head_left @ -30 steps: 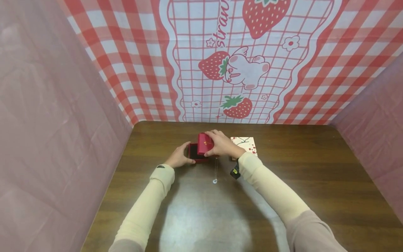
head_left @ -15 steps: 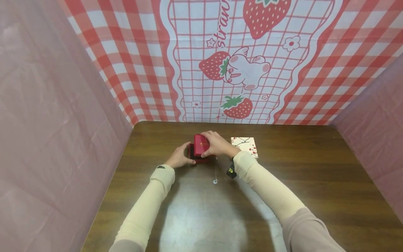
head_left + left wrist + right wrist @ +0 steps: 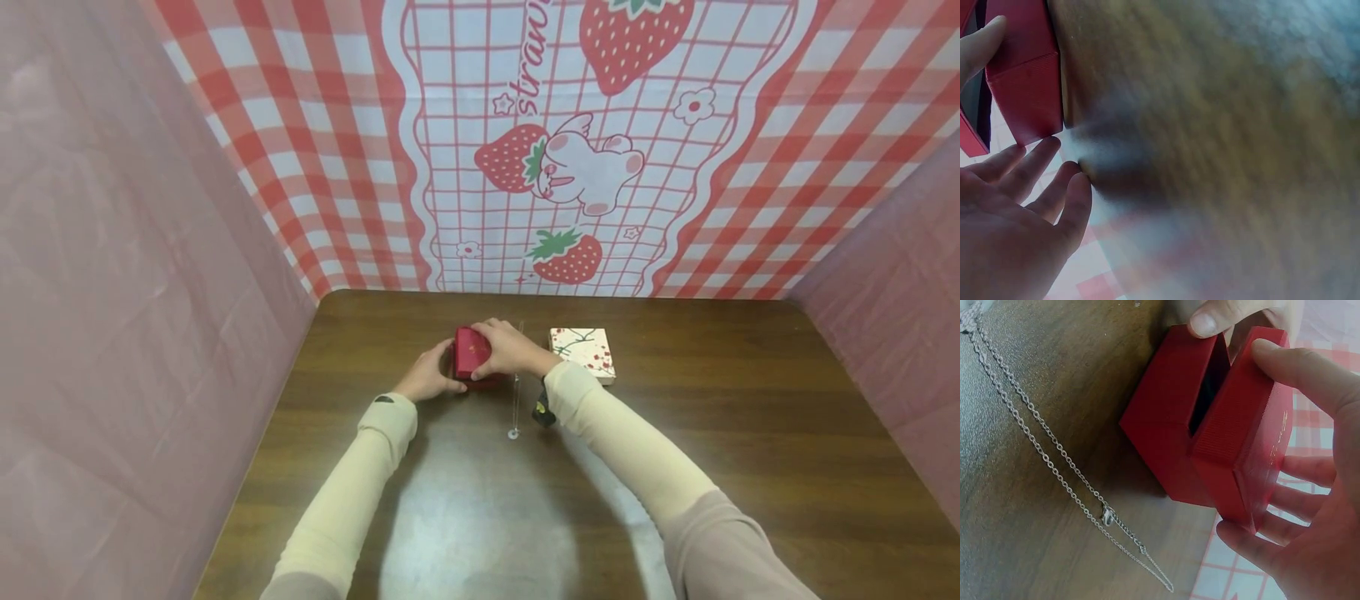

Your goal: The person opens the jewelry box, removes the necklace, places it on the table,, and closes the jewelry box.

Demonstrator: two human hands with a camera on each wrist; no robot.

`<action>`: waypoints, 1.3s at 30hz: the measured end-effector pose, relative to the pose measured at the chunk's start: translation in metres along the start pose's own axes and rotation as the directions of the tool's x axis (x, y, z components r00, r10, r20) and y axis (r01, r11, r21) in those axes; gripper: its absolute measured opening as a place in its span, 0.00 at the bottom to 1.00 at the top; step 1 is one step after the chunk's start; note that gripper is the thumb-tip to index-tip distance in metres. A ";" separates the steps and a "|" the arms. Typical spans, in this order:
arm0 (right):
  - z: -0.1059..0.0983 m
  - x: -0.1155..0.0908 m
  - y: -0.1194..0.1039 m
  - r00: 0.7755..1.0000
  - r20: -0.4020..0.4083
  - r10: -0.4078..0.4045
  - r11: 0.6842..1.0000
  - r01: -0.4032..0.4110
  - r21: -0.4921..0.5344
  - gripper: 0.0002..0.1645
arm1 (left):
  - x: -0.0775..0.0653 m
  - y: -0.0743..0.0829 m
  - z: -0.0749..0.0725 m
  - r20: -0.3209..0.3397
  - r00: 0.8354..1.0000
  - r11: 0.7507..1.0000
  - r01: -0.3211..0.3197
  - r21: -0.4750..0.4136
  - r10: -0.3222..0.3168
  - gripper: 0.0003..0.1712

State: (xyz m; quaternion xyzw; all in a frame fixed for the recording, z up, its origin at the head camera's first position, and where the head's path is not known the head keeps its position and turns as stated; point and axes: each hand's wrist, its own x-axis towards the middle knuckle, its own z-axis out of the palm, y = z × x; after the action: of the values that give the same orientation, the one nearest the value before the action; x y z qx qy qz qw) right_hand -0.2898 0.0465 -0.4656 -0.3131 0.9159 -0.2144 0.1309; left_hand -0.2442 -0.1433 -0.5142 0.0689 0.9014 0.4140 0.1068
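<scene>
We see a red-and-white checked cloth with strawberry prints (image 3: 487, 212) hanging behind a brown wood-grain desk (image 3: 750, 408). The right-hand grip (image 3: 516, 347) holds the red rectangular lid with gold print (image 3: 1254, 419), thumb and fingers on opposite edges; the left-hand grip (image 3: 427, 375) holds the matching red box base (image 3: 1160, 406) on the desk, the lid tilted over its opening. We find a cream square box with red blossoms (image 3: 583, 353) to the right, and a silver chain necklace (image 3: 516, 402) lying between, its pale round pendant (image 3: 513, 433) toward us.
</scene>
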 end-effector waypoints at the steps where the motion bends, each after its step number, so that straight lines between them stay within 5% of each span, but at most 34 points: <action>1: 0.001 0.000 0.000 1.000 0.001 0.000 1.000 0.000 0.001 0.57 | 0.000 0.000 0.000 0.000 1.000 1.000 0.000 -0.002 0.000 0.56; 39: 0.012 0.007 -0.006 0.999 0.040 0.028 0.998 -0.026 -0.054 0.56 | -0.001 0.000 -0.001 0.026 1.000 0.999 0.007 0.039 -0.008 0.55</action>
State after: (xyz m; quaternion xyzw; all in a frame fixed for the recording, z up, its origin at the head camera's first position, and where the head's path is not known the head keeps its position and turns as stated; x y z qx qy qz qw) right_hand -0.2879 0.0340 -0.4745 -0.3083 0.9226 -0.1816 0.1443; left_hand -0.2437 -0.1439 -0.5131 0.0731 0.9081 0.3950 0.1188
